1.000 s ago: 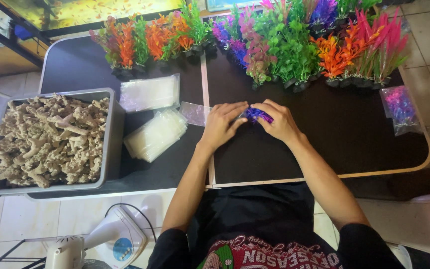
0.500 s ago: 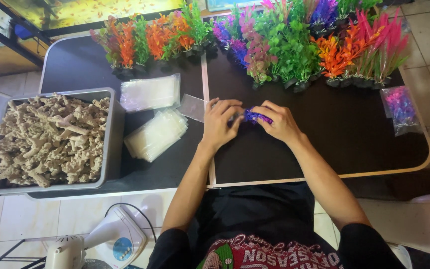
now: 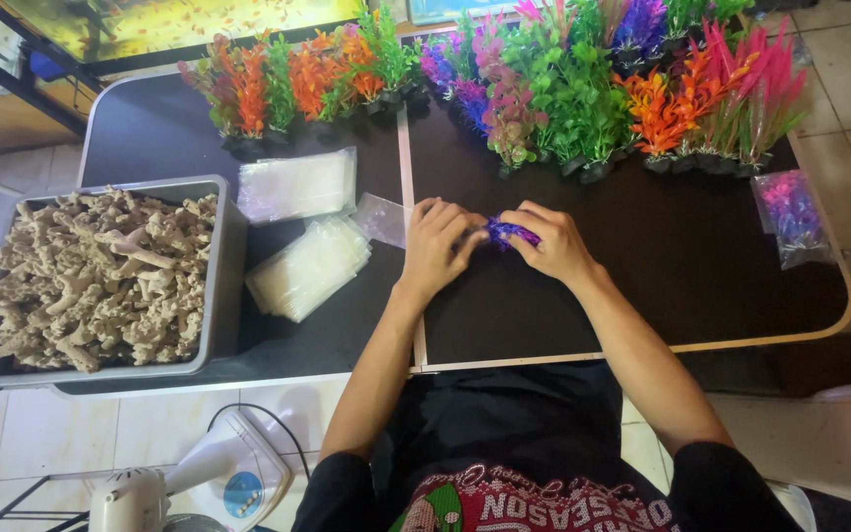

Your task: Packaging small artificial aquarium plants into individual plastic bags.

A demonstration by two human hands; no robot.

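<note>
A small purple artificial plant (image 3: 507, 232) lies between my two hands over the black table (image 3: 701, 266). My left hand (image 3: 439, 242) grips its left end with curled fingers. On the plant's right end my right hand (image 3: 551, 239) is closed. A small clear plastic bag (image 3: 383, 218) lies flat just left of my left hand. Most of the plant is hidden by my fingers.
Rows of colourful artificial plants (image 3: 583, 89) stand along the far edge. Two stacks of clear bags (image 3: 309, 266) lie left of centre. A grey tub of pale coral-like pieces (image 3: 100, 276) sits at the left. A bagged pink and purple plant (image 3: 792, 212) lies at the right. A white fan (image 3: 150, 488) stands on the floor.
Both hands stay on the purple plant with only small finger shifts. Nothing else has moved.
</note>
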